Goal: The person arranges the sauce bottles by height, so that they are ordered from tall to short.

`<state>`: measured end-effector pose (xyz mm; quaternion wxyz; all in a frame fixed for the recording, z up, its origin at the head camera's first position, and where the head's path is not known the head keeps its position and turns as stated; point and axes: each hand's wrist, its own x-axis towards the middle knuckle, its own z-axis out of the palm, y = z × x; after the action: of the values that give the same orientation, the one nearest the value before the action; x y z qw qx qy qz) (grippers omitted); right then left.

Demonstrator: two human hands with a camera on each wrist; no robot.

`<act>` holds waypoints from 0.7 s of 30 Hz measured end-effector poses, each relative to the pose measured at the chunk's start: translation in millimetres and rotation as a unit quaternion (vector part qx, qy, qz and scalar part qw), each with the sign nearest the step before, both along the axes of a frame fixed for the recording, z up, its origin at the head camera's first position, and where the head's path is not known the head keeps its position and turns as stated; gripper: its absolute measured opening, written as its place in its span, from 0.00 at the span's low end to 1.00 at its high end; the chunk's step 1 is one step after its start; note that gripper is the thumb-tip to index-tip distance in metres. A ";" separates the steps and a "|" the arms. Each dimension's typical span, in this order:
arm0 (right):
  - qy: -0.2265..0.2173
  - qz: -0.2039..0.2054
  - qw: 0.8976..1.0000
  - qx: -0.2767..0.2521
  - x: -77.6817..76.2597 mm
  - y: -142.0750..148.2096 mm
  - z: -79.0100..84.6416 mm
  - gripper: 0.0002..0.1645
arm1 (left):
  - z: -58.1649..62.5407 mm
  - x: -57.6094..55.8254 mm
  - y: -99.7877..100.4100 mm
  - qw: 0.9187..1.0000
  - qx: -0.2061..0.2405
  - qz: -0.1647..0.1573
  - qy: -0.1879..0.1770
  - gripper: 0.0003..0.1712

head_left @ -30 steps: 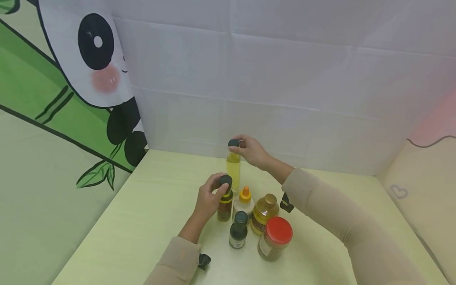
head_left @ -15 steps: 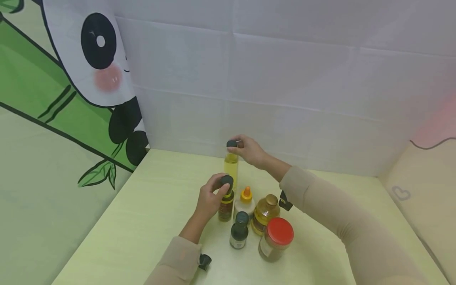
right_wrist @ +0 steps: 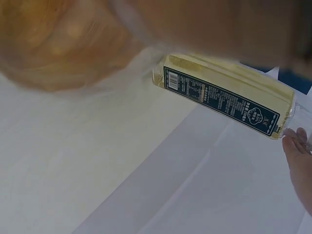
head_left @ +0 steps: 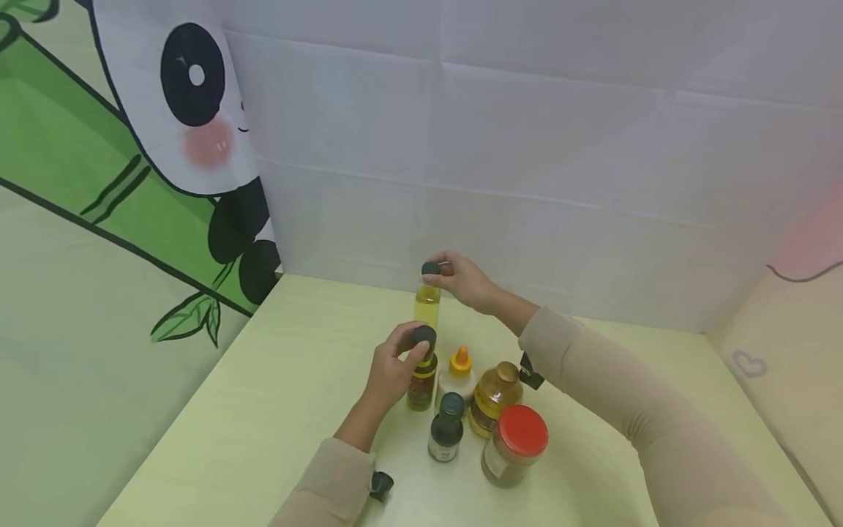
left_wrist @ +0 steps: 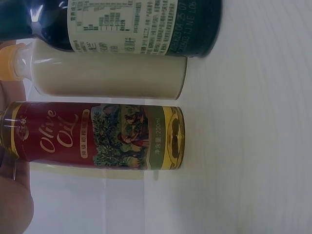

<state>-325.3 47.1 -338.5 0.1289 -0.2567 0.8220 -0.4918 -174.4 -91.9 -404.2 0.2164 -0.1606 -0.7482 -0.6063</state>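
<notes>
My left hand (head_left: 390, 369) grips the black cap of an olive oil bottle (left_wrist: 92, 136) with a dark red label and yellow bands, which stands upright. Behind it, my right hand (head_left: 466, 282) pinches the dark cap of a tall clear bottle of yellow oil (head_left: 426, 311) between thumb and fingers. In the head view the olive oil bottle and left hand hide the tall bottle's lower part. Its dark printed label shows in the right wrist view. Right beside the olive oil bottle stands a squeeze bottle (head_left: 454, 384) with pale contents and an orange nozzle cap.
A small dark bottle (head_left: 445, 439) stands in front of the squeeze bottle. To the right are a gold-capped amber bottle (head_left: 494, 401) and a jar with a red lid (head_left: 523, 430). The pale table (head_left: 263, 410) ends at a white cloth wall (head_left: 560, 146); a panda print covers the left side.
The tall oil bottle, in my right hand, has shifted slightly left relative to the other bottles. My left hand keeps its hold on the olive oil bottle's cap. The head view has turned slightly.
</notes>
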 end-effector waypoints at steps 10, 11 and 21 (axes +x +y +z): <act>-0.006 0.018 1.000 -0.017 -7.1 -0.4 -5.5 0.23 | -2.2 1.7 -0.2 1.000 -0.003 0.000 -0.005 0.15; -0.005 0.018 1.000 -0.017 -8.2 0.0 -6.1 0.23 | -1.5 2.0 0.1 1.000 -0.004 -0.001 -0.003 0.15; 0.008 0.042 0.999 -0.014 -12.4 3.7 -11.6 0.21 | -11.6 -4.3 2.3 1.000 -0.006 0.002 0.007 0.15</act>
<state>-337.7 50.8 -350.1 0.1392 -0.2971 0.8045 -0.4951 -178.7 -89.6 -415.8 0.2219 -0.1642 -0.7509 -0.6000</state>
